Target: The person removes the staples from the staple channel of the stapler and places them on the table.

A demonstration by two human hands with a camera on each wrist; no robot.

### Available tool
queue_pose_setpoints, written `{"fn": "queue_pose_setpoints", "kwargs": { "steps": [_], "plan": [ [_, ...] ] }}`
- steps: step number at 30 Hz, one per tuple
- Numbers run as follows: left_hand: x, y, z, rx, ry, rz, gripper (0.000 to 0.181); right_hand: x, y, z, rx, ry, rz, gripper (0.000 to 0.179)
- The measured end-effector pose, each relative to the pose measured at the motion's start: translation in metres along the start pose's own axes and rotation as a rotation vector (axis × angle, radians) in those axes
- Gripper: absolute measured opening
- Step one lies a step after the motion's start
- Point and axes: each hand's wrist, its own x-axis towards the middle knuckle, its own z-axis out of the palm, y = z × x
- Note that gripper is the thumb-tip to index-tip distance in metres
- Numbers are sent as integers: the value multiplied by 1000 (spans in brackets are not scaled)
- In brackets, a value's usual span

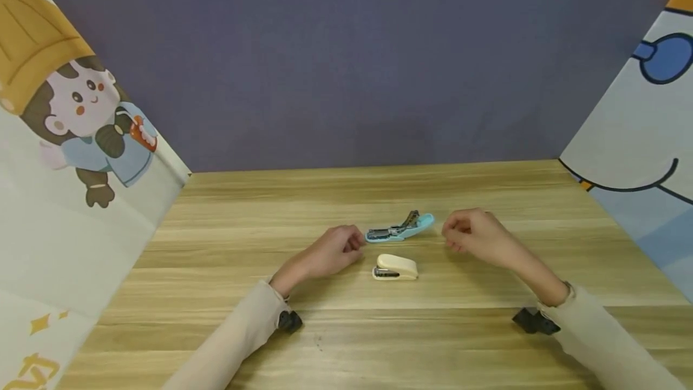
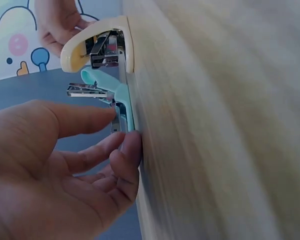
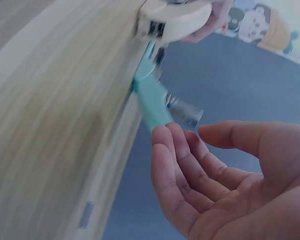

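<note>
A light-blue stapler (image 1: pixel 400 230) lies folded open on the table, its metal magazine (image 1: pixel 412 219) raised at an angle from the blue cover. My left hand (image 1: pixel 337 250) is at its left end, fingertips right by the tip, thumb and fingers loosely bent. Beyond the other end hovers my right hand (image 1: pixel 479 236), a small gap from the stapler and with relaxed fingers. Nearer to me stands a cream stapler (image 1: pixel 397 268), closed, between the two hands. In the right wrist view the blue stapler (image 3: pixel 152 97) is blurred behind the fingertips.
The wood-grain table (image 1: pixel 379 342) reaches back to a dark blue-grey panel (image 1: pixel 325 65). Printed cartoon panels (image 1: pixel 49 209) flank it on both sides. A black device (image 1: pixel 289 321) sits at the left cuff, another (image 1: pixel 536 321) at the right.
</note>
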Motion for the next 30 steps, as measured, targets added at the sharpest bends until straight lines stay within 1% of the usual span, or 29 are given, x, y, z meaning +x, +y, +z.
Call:
{"fn": "queue_pose_setpoints", "kwargs": {
  "steps": [3,6,9,11,13,15,18,20,24,28,30],
  "plan": [
    [-7,2,1,-31,-29,15,22,-2,-11,9,-70,31,-50,13],
    [-12,7,3,-29,-65,31,25,-3,-23,18,-121,54,-86,10],
    [-15,15,6,-2,-106,43,30,-3,-34,30,-139,56,-131,8],
    [-14,20,8,21,-133,51,31,-2,-41,38,-142,46,-181,9],
    [-13,23,11,54,-156,72,26,-1,-49,46,-173,28,-242,15],
    [-12,26,13,92,-171,84,21,1,-56,53,-236,7,-301,21],
    [-7,28,16,165,-175,88,15,6,-64,61,-344,-22,-369,31],
    [-5,28,17,193,-169,85,15,10,-67,66,-424,-22,-412,35],
    [0,27,20,194,-148,97,15,15,-62,75,-529,-27,-462,39],
    [6,26,23,185,-126,98,21,18,-54,77,-546,-13,-491,38],
    [10,26,24,182,-115,93,20,20,-52,76,-540,6,-509,35]
  ]
}}
